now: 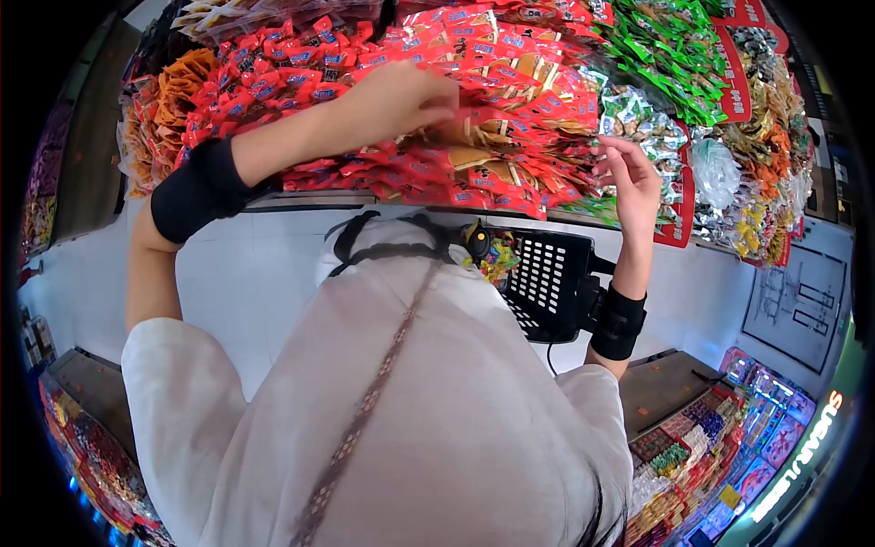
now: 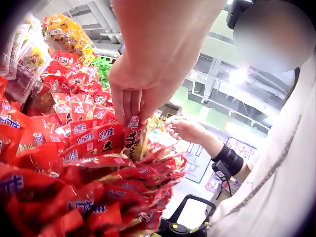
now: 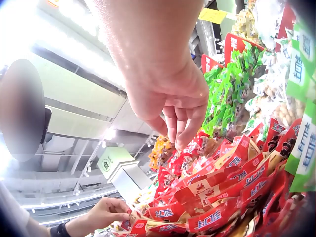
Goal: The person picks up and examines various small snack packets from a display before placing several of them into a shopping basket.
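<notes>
The left hand (image 1: 401, 98), upper middle of the head view, pinches a red packet (image 2: 132, 140) by its top corner, thumb and fingertips nearly meeting on the wrapper. That packet stands tilted at the centre of the left wrist view, amid many more red packets (image 2: 106, 210). The right hand (image 1: 631, 175), right of centre in the head view, hangs near the pile with fingers loosely bent and holds nothing.

A light pinch on the sealed edge, with a straight pull along the packet's lean, should free it best; dragging sideways would likely topple its neighbours.

The wrappers look like thin, glossy plastic, flat and oblong, with crimped ends and tan contents showing through. Green packets (image 1: 676, 75), upper right, look crinklier; the black basket (image 1: 581, 273) below is slotted and stiff.
</notes>
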{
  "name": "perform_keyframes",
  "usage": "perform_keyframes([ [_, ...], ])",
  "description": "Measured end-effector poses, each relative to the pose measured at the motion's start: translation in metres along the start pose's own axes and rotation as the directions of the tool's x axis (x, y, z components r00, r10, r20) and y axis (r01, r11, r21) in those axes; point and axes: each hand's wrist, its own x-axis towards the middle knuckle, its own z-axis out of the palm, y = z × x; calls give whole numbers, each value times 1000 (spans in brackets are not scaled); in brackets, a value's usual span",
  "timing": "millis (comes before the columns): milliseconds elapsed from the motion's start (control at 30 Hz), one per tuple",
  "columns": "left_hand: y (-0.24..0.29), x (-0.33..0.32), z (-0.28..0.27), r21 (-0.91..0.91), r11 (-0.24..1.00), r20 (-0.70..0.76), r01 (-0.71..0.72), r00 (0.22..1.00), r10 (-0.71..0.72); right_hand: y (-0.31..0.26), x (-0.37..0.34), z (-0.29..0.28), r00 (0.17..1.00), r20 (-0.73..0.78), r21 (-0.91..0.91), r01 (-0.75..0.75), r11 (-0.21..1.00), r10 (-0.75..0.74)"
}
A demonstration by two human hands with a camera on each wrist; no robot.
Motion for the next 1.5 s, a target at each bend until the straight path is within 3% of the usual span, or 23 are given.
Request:
perform_keyframes([
  [33,-1,-7,4,129,972,-54,-196,977,204,1,-1,0,1000,-4,0,0,1000,0],
  [100,3,-22,14,164,966,36,-201,980,198,3,-3,-2,1000,-18,2,-16,1000,16],
  [200,-10,-37,26,195,954,-41,-227,970,239,10,-4,-5,998,-31,13,-48,999,48],
  [433,-15,-40,28,285,919,-31,-272,956,292,13,-4,-9,996,-42,43,-75,996,77],
  [533,-16,-34,28,282,882,-25,-378,916,401,16,0,-10,997,-42,45,-61,997,63],
  [800,-16,-35,33,276,885,-14,-376,919,395,21,18,-14,995,-34,-21,-91,996,91],
  [1000,-18,-33,35,267,889,-46,-371,917,396,3,64,-40,998,-63,-110,12,994,-19],
  [1133,-16,-36,34,283,885,-29,-369,919,393,-15,70,-28,995,-67,-108,71,992,-79],
  [1500,-5,-43,31,274,864,-1,-423,898,440,-6,50,6,999,42,-80,29,996,-26],
])
